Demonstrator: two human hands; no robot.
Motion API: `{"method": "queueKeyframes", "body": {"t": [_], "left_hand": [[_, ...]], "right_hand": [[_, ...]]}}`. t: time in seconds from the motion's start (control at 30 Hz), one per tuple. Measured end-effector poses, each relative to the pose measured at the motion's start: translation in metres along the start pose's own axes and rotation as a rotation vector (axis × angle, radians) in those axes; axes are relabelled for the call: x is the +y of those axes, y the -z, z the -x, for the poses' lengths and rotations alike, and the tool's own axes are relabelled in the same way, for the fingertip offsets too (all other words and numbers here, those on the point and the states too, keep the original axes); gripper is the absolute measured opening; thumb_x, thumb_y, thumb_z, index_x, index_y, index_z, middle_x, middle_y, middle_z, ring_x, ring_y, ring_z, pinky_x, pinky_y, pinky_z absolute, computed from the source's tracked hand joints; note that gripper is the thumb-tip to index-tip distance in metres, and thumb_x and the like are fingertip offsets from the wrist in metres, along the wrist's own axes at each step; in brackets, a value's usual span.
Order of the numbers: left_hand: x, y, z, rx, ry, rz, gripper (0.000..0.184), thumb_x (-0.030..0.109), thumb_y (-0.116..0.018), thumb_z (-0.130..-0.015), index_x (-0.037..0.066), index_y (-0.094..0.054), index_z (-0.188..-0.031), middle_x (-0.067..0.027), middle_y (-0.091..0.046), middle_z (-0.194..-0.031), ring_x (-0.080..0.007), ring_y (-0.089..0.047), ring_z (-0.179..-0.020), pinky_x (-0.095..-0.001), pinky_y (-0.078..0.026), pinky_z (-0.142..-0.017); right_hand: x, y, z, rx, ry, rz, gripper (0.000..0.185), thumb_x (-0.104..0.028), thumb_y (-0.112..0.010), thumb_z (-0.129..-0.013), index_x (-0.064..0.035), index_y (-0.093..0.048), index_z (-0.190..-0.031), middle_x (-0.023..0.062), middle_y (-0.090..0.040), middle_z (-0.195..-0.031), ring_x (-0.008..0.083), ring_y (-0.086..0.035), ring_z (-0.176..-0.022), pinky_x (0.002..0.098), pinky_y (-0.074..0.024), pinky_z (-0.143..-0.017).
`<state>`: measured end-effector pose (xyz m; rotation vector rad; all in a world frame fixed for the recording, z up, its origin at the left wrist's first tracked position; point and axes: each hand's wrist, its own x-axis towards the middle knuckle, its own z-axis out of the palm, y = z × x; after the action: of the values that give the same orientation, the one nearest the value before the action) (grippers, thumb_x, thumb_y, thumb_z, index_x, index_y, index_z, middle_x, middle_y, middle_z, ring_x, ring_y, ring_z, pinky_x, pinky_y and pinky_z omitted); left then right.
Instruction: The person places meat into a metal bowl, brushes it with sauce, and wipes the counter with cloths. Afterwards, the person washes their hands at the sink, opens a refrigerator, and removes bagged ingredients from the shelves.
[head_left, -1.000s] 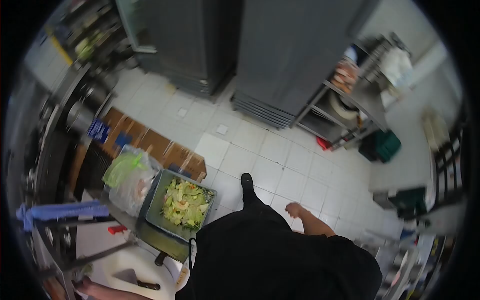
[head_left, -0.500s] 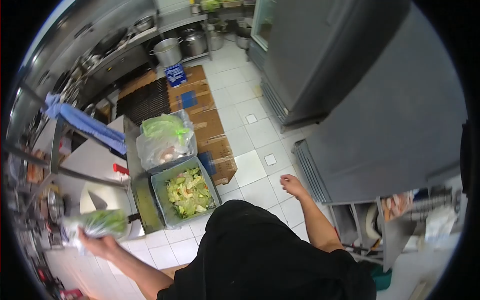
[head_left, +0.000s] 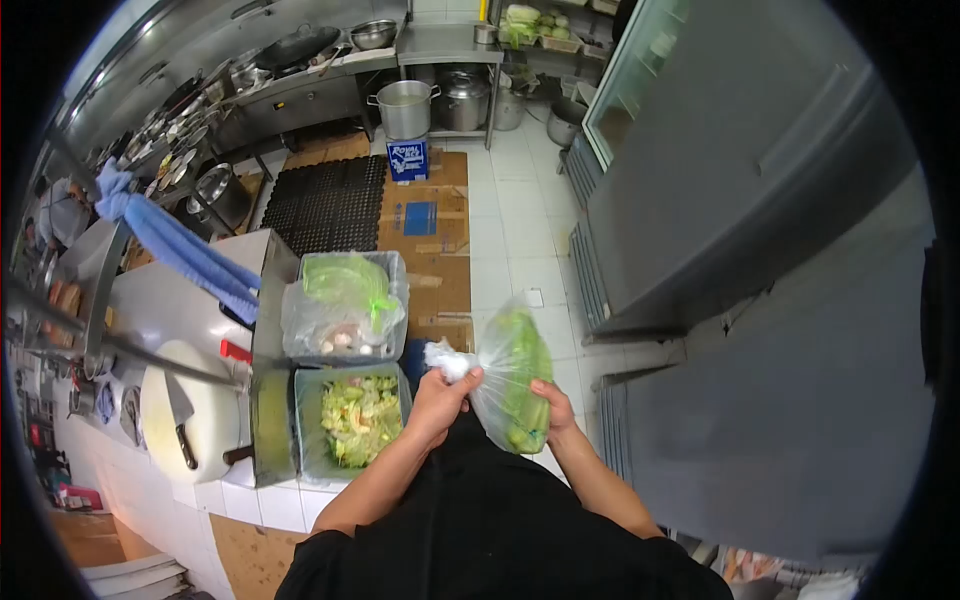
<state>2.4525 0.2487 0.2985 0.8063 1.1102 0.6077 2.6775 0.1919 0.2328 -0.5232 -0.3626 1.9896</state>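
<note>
While the left hand (head_left: 440, 405) grips the twisted neck of a clear bag of green vegetables (head_left: 515, 375), the right hand (head_left: 556, 408) clasps its lower side. Relative to the bin of chopped leaves (head_left: 360, 425), the bag is up to the right, the bin with a green bag (head_left: 345, 300) sits just beyond, and the round white board (head_left: 205, 440) with a knife (head_left: 183, 430) lies to the left, on the tabletop (head_left: 165, 305).
</note>
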Motion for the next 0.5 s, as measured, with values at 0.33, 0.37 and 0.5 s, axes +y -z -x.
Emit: {"method": "queueKeyframes", "body": {"t": [0.33,0.37,0.5], "left_hand": [[0.130,-0.006,-0.184,-0.028,-0.491,-0.571,0.087,0.039,-0.077,-0.083,-0.002,-0.037,-0.148,-0.0254,-0.044,-0.147,-0.0335,-0.042,-0.139,-0.0427,-0.036,-0.113],[0.134,-0.013,-0.205,-0.104,-0.404,-0.486,0.088,0.043,-0.076,-0.084,-0.003,-0.036,-0.148,-0.0251,-0.044,-0.147,-0.0330,-0.042,-0.139,-0.0428,-0.035,-0.113],[0.150,-0.039,-0.269,-0.386,0.101,0.304,0.075,0.048,-0.068,-0.092,0.003,-0.041,-0.146,-0.0182,-0.053,-0.139,-0.0282,-0.051,-0.129,-0.0407,-0.040,-0.109]], "right_hand": [[-0.173,-0.031,-0.140,0.652,0.679,0.793,0.089,-0.002,-0.076,-0.080,-0.0008,-0.025,-0.153,0.0145,-0.052,-0.136,0.0234,-0.054,-0.123,0.0383,-0.0476,-0.101],[-0.178,-0.031,-0.155,0.657,0.675,0.787,0.089,-0.002,-0.076,-0.080,-0.0008,-0.025,-0.153,0.0145,-0.052,-0.136,0.0234,-0.054,-0.123,0.0383,-0.0476,-0.101],[-0.197,-0.049,-0.212,0.518,0.450,1.316,0.096,-0.029,-0.081,-0.080,-0.0017,-0.026,-0.154,0.0235,-0.048,-0.140,0.0343,-0.051,-0.127,0.0431,-0.0445,-0.105]]}}
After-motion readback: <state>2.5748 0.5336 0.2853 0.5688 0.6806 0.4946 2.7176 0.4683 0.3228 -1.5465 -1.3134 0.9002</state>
